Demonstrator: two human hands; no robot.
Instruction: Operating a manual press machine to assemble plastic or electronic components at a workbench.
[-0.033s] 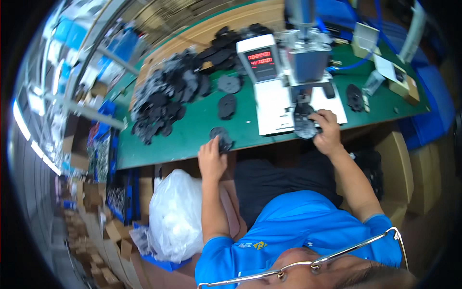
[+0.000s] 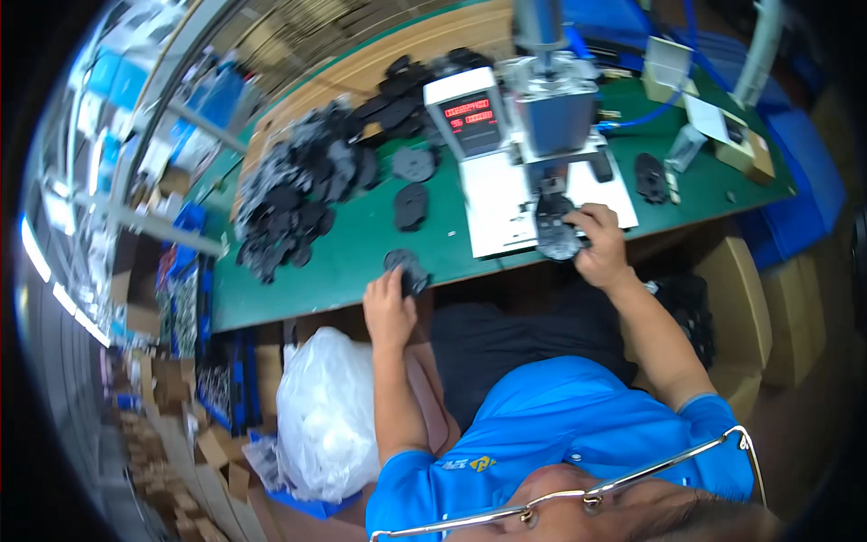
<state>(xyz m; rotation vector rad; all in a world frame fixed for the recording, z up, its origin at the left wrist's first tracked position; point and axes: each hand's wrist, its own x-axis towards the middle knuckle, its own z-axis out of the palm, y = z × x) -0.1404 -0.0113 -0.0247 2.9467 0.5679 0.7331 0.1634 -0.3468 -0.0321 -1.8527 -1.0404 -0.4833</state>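
Observation:
My right hand grips the near right edge of a flat black plastic part, its fingers closed on the rim. That part's far end lies under the head of a bench press, over the white base plate. At the table's front edge, my left hand has its fingers closed on another flat black part. Beyond it lie two loose parts of the same kind, a black one and a greyer one. The thumb of my left hand is mostly hidden.
A large heap of black parts covers the green table's left side. A box with a red display stands beside the press. To the right are one black part and small open boxes. A white plastic bag sits below the table.
The whole scene has shifted slightly left in the picture. Both hands keep their holds on the black parts.

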